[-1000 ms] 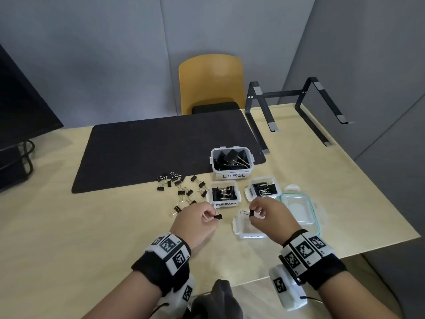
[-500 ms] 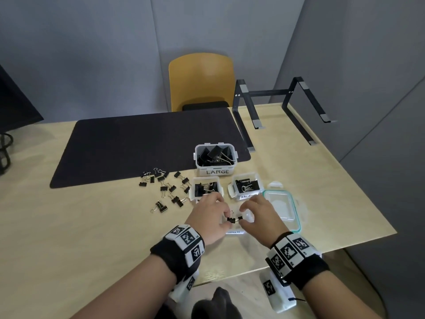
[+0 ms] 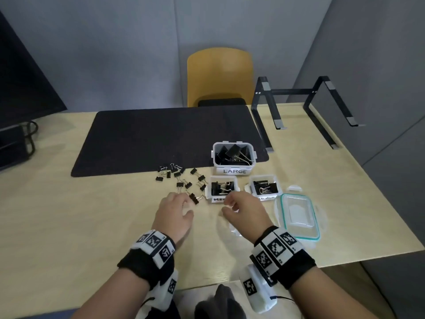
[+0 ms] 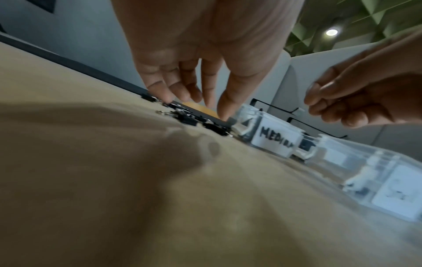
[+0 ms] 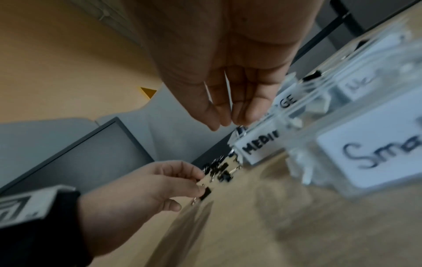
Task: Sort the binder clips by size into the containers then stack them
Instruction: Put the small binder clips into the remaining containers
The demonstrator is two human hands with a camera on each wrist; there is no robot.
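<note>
Several small black binder clips [image 3: 184, 180] lie loose on the table beside the mat. My left hand [image 3: 184, 203] hovers at the near edge of that group with fingers spread downward and nothing in them; its fingertips [image 4: 169, 97] are just above the clips [image 4: 187, 119]. My right hand [image 3: 226, 206] hangs loosely curled and empty over the clear "Small" container [image 5: 376, 144], which it mostly hides in the head view. Behind stand the LARGE container [image 3: 233, 171] and two medium containers [image 3: 216, 199] [image 3: 266, 198], each holding black clips.
A clear lid with a teal rim [image 3: 299, 215] lies right of my right hand. A black mat [image 3: 149, 139] covers the table's far middle. A black laptop stand [image 3: 299, 107] sits at the far right, a monitor [image 3: 23, 88] at the far left, a yellow chair [image 3: 218, 74] behind.
Both hands held small clips together over the small container; now both are empty. The left hand has moved left to the loose clips. The right hand has lifted slightly.
</note>
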